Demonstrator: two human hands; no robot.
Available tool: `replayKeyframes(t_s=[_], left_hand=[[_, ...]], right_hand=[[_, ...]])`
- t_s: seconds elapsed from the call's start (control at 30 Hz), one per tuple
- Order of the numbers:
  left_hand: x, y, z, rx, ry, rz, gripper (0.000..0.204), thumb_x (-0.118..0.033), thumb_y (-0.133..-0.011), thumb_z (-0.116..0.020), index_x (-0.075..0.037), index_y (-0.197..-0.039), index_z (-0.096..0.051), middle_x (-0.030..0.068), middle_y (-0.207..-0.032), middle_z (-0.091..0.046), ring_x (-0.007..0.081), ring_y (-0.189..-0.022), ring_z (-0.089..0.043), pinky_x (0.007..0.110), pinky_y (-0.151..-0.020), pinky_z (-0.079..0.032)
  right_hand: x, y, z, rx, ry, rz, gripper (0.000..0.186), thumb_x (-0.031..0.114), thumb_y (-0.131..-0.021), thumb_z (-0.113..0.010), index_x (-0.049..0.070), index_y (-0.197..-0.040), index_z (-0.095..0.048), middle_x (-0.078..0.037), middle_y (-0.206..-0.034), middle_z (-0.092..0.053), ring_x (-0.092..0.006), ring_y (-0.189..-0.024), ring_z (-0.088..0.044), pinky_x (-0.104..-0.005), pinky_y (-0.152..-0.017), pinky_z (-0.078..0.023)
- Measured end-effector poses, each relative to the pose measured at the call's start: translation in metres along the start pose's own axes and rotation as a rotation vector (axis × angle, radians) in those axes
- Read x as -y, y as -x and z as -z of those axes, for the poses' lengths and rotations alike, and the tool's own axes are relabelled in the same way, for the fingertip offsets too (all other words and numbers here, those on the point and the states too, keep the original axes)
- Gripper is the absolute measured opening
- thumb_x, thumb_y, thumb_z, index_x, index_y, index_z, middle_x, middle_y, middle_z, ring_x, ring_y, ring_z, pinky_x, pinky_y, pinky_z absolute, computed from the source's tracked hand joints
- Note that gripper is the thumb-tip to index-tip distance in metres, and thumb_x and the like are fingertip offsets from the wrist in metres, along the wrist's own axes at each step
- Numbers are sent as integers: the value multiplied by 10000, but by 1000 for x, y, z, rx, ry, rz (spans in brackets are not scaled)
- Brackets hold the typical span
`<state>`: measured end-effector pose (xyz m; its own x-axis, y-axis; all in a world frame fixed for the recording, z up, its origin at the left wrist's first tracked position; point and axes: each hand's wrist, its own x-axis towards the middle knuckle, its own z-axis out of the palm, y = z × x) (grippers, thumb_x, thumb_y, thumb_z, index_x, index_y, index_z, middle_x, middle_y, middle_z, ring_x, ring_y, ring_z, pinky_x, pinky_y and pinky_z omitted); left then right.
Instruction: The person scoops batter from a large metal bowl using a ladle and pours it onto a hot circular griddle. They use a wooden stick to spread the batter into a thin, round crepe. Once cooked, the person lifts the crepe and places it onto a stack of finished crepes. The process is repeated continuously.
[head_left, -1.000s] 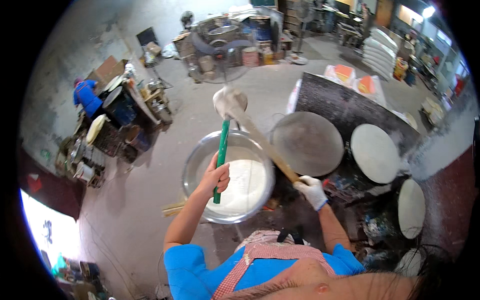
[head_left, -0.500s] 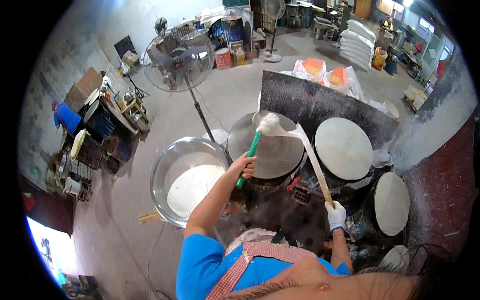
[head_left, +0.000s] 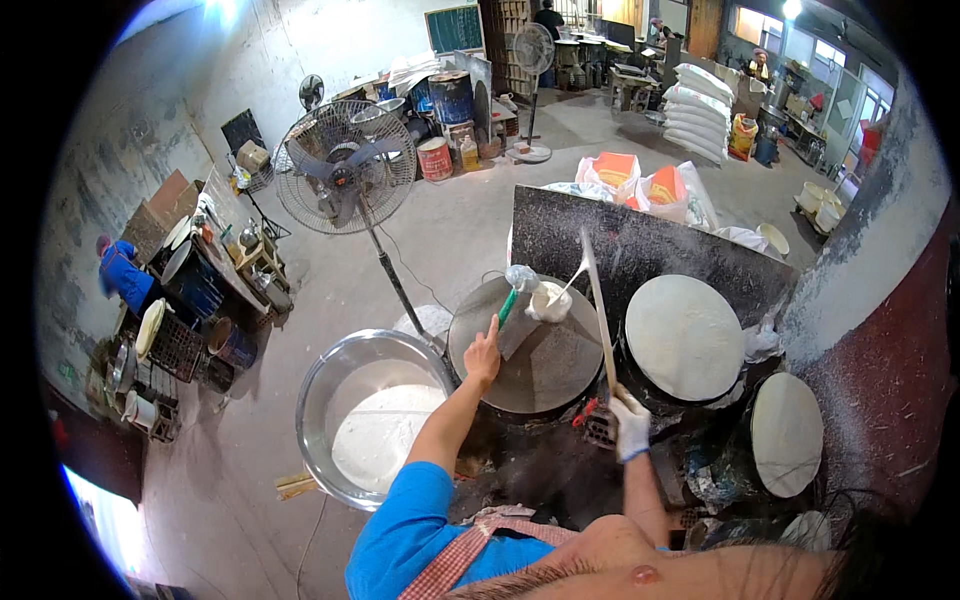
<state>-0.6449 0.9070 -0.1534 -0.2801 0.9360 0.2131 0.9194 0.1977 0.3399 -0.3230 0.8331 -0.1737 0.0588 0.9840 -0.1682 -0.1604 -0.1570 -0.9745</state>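
My bare left hand [head_left: 483, 358] is closed round a ladle [head_left: 508, 304] with a green handle, its bowl tilted over a round dark griddle [head_left: 478, 345]. Beside the bowl, a thick white lump of batter [head_left: 549, 303] is at the griddle's far part. My right hand [head_left: 630, 422], in a white glove, grips a long wooden stick [head_left: 601, 320] that rises over the griddle's right side. A strand of batter stretches between the stick's far part and the lump. Left of the griddle stands a large metal basin [head_left: 312, 440] with white batter [head_left: 388, 430] in it.
Two more griddles, each covered by a pale round sheet [head_left: 684, 337] [head_left: 787, 435], stand to the right. Behind them leans a dark board [head_left: 640, 240]. A tall fan [head_left: 345, 165] stands beyond the basin. Another person [head_left: 125, 275] in blue is far left.
The ladle has tipped, and the batter lump is now apart from its bowl. The stick, thickly coated before, has swung more upright with only a strand on it. The view has tilted up slightly.
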Motion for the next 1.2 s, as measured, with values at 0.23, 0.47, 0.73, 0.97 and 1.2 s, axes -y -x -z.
replayKeyframes(t_s=[0.23,0.47,0.73,0.97,1.2], left_hand=[[-1,-25,33,-54,416,155,745,-78,-779,-495,-282,-1433,-202,192,-1094,-574,412,-843,-589,479,-742,-456],[94,80,33,20,666,173,715,-32,-742,-544,-194,-1402,-323,110,-715,-597,225,-563,-567,362,-534,-458],[123,217,99,357,1064,769,710,4,-772,-531,-211,-1410,-306,2,-526,-423,102,-374,-403,255,-332,-329],[140,227,99,420,1060,743,732,15,-789,-516,-193,-1434,-240,0,-532,-419,103,-371,-403,261,-320,-329],[131,228,95,394,1059,793,738,16,-773,-529,-207,-1426,-268,18,-512,-444,115,-368,-422,265,-324,-335]], right_hand=[[-32,-35,-38,-138,823,102,268,263,-788,-612,139,-1020,-665,-222,-887,-629,-336,-843,-624,-379,-712,-499],[19,-58,-118,24,912,93,332,244,-761,-632,105,-1062,-647,-191,-943,-639,-302,-890,-635,-351,-750,-497],[-81,-43,-117,-84,246,27,333,141,-751,-677,10,-1057,-652,-91,-881,-689,-141,-800,-621,-287,-742,-475],[-55,-47,-52,-132,78,-34,313,117,-735,-694,3,-1025,-664,-60,-890,-681,-122,-767,-607,-257,-710,-476],[-42,-57,-94,223,332,-54,347,140,-752,-698,-24,-1053,-646,-83,-960,-675,-112,-835,-599,-239,-787,-459]])
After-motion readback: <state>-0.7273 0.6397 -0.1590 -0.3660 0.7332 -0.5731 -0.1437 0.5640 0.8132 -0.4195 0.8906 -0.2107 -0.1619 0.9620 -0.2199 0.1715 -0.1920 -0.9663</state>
